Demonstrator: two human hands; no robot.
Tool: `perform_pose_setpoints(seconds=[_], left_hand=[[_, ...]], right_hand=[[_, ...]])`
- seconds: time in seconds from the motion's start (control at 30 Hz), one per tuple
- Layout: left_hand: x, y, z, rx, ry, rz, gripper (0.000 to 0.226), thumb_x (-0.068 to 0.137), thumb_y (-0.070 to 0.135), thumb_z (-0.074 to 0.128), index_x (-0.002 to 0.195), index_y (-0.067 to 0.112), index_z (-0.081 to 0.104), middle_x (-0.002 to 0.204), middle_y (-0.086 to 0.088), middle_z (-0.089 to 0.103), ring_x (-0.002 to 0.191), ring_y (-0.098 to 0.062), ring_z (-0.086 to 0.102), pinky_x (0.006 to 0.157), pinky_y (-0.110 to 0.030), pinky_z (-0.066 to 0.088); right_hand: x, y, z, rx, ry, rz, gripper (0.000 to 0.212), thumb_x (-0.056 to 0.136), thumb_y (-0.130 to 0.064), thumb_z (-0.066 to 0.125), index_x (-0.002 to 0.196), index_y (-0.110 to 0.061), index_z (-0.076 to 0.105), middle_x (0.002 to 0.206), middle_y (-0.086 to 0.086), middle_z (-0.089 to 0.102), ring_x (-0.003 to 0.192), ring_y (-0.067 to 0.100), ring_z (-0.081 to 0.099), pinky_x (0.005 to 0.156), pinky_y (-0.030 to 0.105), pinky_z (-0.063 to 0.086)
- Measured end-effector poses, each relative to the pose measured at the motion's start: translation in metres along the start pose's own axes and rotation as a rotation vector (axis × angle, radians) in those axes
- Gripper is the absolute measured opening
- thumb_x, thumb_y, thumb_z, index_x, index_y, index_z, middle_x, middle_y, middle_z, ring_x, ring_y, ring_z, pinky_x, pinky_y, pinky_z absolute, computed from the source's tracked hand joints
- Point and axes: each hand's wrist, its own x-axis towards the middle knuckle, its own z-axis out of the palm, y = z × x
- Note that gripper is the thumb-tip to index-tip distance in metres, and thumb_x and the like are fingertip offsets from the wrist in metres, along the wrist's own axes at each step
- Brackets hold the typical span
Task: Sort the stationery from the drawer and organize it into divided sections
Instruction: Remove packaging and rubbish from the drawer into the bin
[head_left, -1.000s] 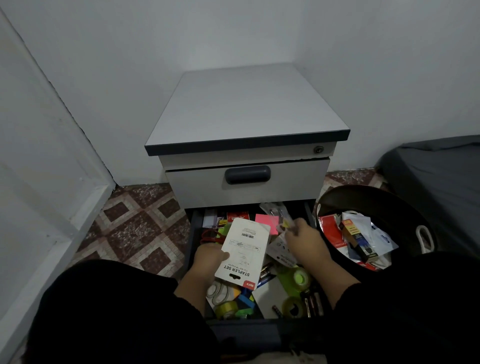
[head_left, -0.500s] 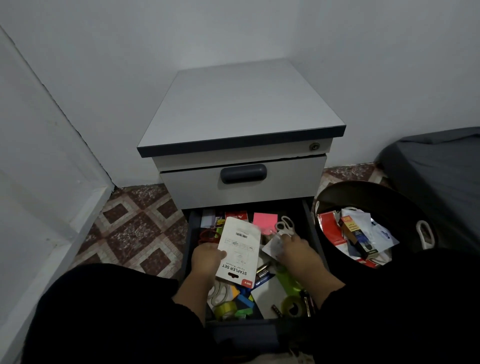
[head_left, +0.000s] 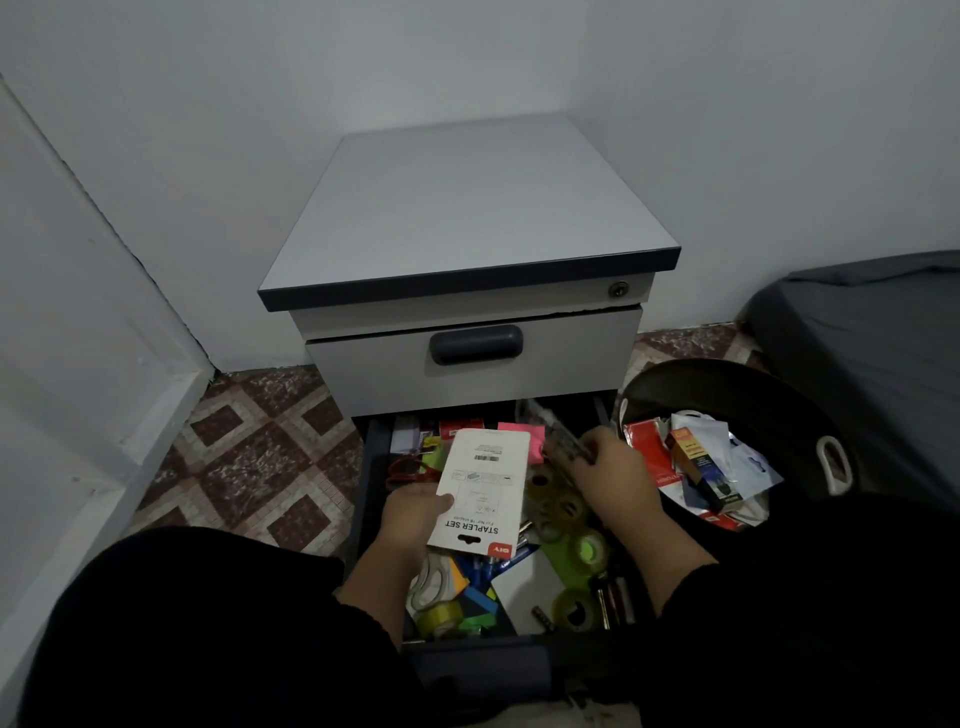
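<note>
- Head view: white walls are meeting in a corner at upper centre of the frame, with patterned floor tiles (head_left: 249, 467) showing at centre left and a grey cabinet (head_left: 467, 208) standing against the corner.
- Its lower drawer (head_left: 371, 467) is standing pulled out at lower centre, crowded with loose stationery; no divided sections are showing in it.
- A dark round bin (head_left: 779, 395) is sitting just right of the drawer, holding packaging and paper.
- The left hand (head_left: 410, 519) is gripping a white stapler set card (head_left: 483, 493), thumb on its face, and holding it above the drawer's left-centre contents; the card's long axis is running from upper frame to lower frame, tilted slightly.
- The right hand (head_left: 613, 478) is curling its fingers around a small clear packet (head_left: 566, 447) near the drawer's upper right; what the packet holds is too blurred to tell.
- Tape rolls (head_left: 556, 509) are lying between the two hands, directly below the right hand and nearer to it than to the left.
- Scissors (head_left: 431, 577) and coloured notes are lying under the card's lower end.
- Judgement: sorting is appearing to be at an early stage, both hands being occupied.
</note>
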Motion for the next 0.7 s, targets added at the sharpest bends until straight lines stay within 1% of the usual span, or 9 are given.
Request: perform_pose_setpoints(seconds=[0.07,0.13,0.2,0.3,0.4,0.5,0.6,0.63,0.7], left_hand=[[-0.006,0.005,0.010,0.031,-0.074,0.003,0.008,0.094,0.002,0.054,0.096,0.004,0.061,0.093,-0.017,0.065,0.073,-0.026,0.061,0.063,-0.033,0.050],[-0.011,0.010,0.025,0.079,-0.117,0.064,0.009,0.094,0.002,0.053,0.099,0.003,0.060,0.090,-0.015,0.066,0.072,-0.025,0.062,0.063,-0.031,0.050],[-0.016,0.015,0.042,0.107,-0.130,0.124,0.010,0.093,0.000,0.053,0.100,0.002,0.061,0.088,-0.015,0.066,0.070,-0.025,0.062,0.060,-0.029,0.050],[-0.023,0.020,0.070,0.125,-0.158,0.143,0.014,0.093,0.000,0.054,0.105,0.003,0.061,0.089,-0.013,0.067,0.068,-0.022,0.063,0.053,-0.025,0.049],[-0.029,0.022,0.099,0.114,-0.197,0.149,0.015,0.093,0.000,0.054,0.105,0.004,0.061,0.094,-0.014,0.067,0.071,-0.024,0.063,0.056,-0.027,0.050],[-0.033,0.027,0.129,0.131,-0.215,0.174,0.012,0.092,0.000,0.054,0.097,0.007,0.061,0.089,-0.012,0.066,0.071,-0.023,0.061,0.057,-0.025,0.046],[-0.033,0.035,0.160,0.145,-0.226,0.215,0.010,0.091,0.002,0.055,0.094,0.008,0.063,0.093,-0.013,0.067,0.080,-0.024,0.061,0.068,-0.027,0.046],[-0.035,0.039,0.169,0.172,-0.242,0.226,0.008,0.092,0.006,0.056,0.091,0.011,0.062,0.092,-0.011,0.066,0.083,-0.024,0.060,0.071,-0.028,0.046],[-0.037,0.046,0.184,0.212,-0.320,0.223,0.017,0.095,0.018,0.053,0.079,0.020,0.053,0.088,-0.007,0.062,0.088,-0.026,0.060,0.077,-0.031,0.045]], right_hand=[[0.001,0.000,-0.014,0.089,0.092,0.047,0.026,0.091,-0.020,0.054,0.115,-0.011,0.057,0.102,0.010,0.064,0.080,0.021,0.050,0.064,0.029,0.038],[0.004,0.004,-0.026,0.127,0.195,0.098,0.025,0.090,-0.021,0.052,0.114,-0.014,0.058,0.103,0.010,0.064,0.082,0.024,0.052,0.064,0.031,0.039],[0.006,0.011,-0.038,0.200,0.286,0.180,0.022,0.089,-0.023,0.052,0.108,-0.018,0.061,0.100,0.008,0.065,0.085,0.027,0.055,0.068,0.033,0.043],[0.010,0.023,-0.058,0.330,0.406,0.336,0.017,0.088,-0.023,0.054,0.102,-0.018,0.062,0.098,0.007,0.065,0.088,0.029,0.057,0.074,0.035,0.046],[0.013,0.033,-0.079,0.407,0.558,0.425,0.022,0.088,-0.021,0.054,0.108,-0.017,0.062,0.100,0.007,0.063,0.089,0.028,0.057,0.075,0.034,0.046],[0.019,0.041,-0.093,0.414,0.692,0.428,0.026,0.090,-0.018,0.050,0.114,-0.017,0.061,0.111,0.008,0.064,0.096,0.029,0.059,0.073,0.033,0.041],[0.025,0.048,-0.095,0.309,0.716,0.387,0.027,0.092,-0.018,0.049,0.117,-0.019,0.060,0.114,0.009,0.063,0.100,0.031,0.059,0.075,0.035,0.044],[0.027,0.053,-0.092,0.262,0.687,0.379,0.027,0.092,-0.020,0.050,0.117,-0.020,0.061,0.114,0.010,0.064,0.102,0.033,0.058,0.078,0.038,0.046],[0.033,0.060,-0.085,0.153,0.560,0.401,0.033,0.091,-0.022,0.052,0.123,-0.024,0.061,0.118,0.011,0.062,0.112,0.034,0.054,0.092,0.043,0.045]])
